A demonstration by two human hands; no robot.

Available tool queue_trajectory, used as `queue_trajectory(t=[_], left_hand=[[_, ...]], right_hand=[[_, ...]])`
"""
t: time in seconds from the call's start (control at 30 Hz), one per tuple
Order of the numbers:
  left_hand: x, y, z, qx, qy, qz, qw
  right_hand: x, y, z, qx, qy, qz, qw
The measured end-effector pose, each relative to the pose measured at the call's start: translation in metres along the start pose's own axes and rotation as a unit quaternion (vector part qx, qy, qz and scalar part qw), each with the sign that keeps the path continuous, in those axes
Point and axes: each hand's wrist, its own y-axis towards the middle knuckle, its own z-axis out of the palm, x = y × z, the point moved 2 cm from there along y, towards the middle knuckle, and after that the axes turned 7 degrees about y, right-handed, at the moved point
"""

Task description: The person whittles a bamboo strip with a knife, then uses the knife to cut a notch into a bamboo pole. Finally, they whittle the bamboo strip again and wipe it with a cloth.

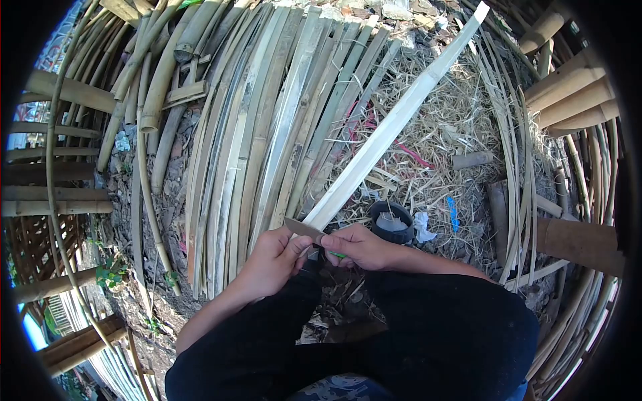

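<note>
See the left hand closed on the near end of the pale bamboo strip, under the blade, with some fingers hidden. See the right hand closed around the green handle of the knife, just beside the left. For a good cut, probably lay the blade shallow on the strip and press lightly with both thumbs. Better to lead the edge away from the left fingers, so close to the blade. Mind also the long free part, running far ahead of the grip over the straw; steady it against twisting. Avoid the black pot, just beyond the right hand. Cannot tell from here the exact angle of the edge.
</note>
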Motion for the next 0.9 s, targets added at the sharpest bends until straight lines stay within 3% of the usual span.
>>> queue_trajectory(t=[0.17, 0.23, 0.47, 0.57, 0.63, 0.9], left_hand=[[0.0005, 0.0002, 0.0003, 0.000, -0.012, -0.017, 1.000], [0.0016, -0.0021, 0.0009, 0.051, -0.008, -0.026, 0.998], [-0.0005, -0.0031, 0.0046, 0.069, 0.000, 0.025, 0.997], [-0.0003, -0.0016, 0.0027, 0.048, 0.048, -0.002, 0.998], [-0.0003, -0.0013, 0.0030, 0.028, 0.053, 0.041, 0.997], [-0.0006, -0.0004, 0.0051, 0.024, 0.063, 0.065, 0.996]], right_hand=[[0.0025, -0.0032, -0.0002, 0.006, 0.013, 0.054, 0.998], [0.0046, -0.0055, 0.0022, 0.089, 0.024, 0.109, 0.990], [0.0015, -0.0055, 0.0062, 0.129, 0.063, 0.085, 0.986], [0.0026, -0.0047, 0.0061, 0.086, 0.050, 0.077, 0.992], [0.0028, -0.0029, 0.0070, 0.069, 0.027, 0.044, 0.996], [0.0024, -0.0038, 0.0073, 0.048, -0.013, 0.005, 0.999]])
